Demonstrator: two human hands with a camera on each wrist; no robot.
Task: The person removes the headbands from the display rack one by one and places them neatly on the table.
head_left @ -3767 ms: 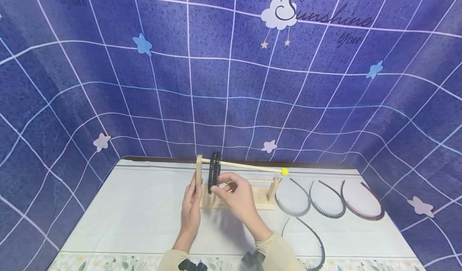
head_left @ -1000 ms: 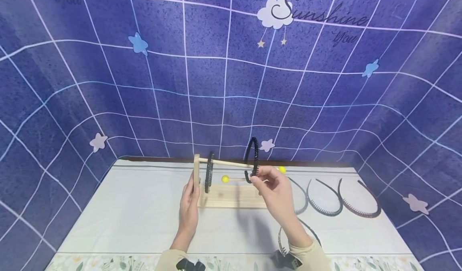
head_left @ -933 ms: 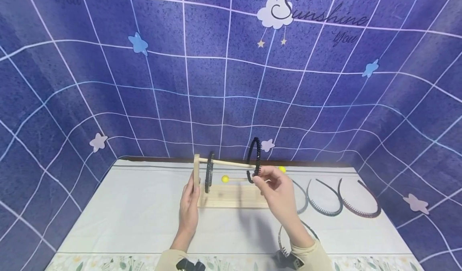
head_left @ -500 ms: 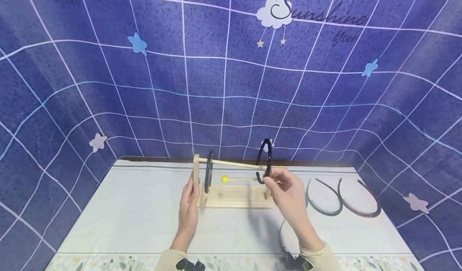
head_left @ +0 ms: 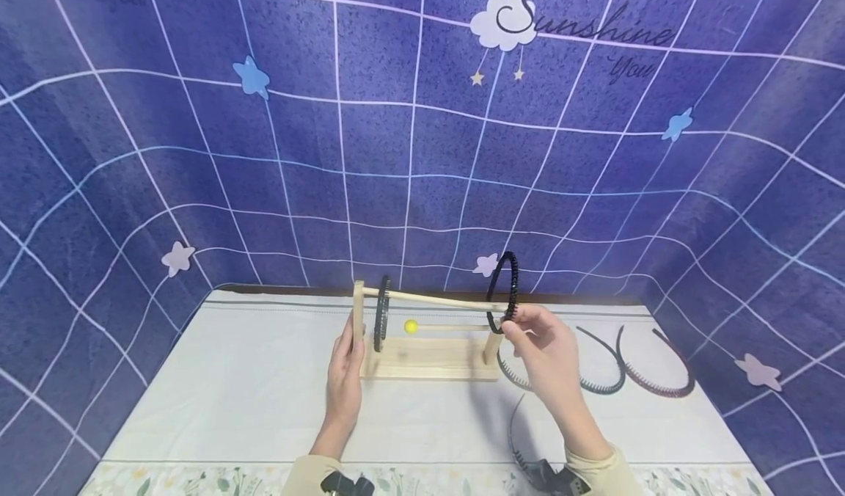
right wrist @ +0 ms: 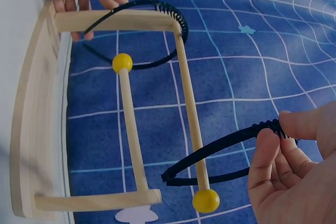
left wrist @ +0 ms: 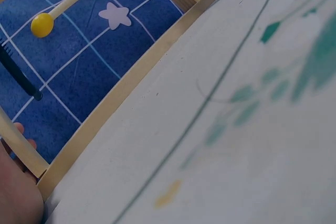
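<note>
My left hand grips the left upright of a light wooden stand with two rods. One black toothed headband hangs on the upper rod, close beside that upright. Between thumb and fingers, my right hand pinches a second black headband by its toothed bend. In the right wrist view, this headband has its two arms either side of the rod, just short of the yellow end ball. My right hand covers that ball in the head view.
The lower rod ends in a yellow ball above the wooden base. Several headbands lie on the white tablecloth at the right, among them a brown one and a dark one. A purple starred curtain rises behind the table.
My right hand first had the headband beside the other one near the left upright, then moved it rightward along the upper rod to its end. The left hand stays on the upright.
</note>
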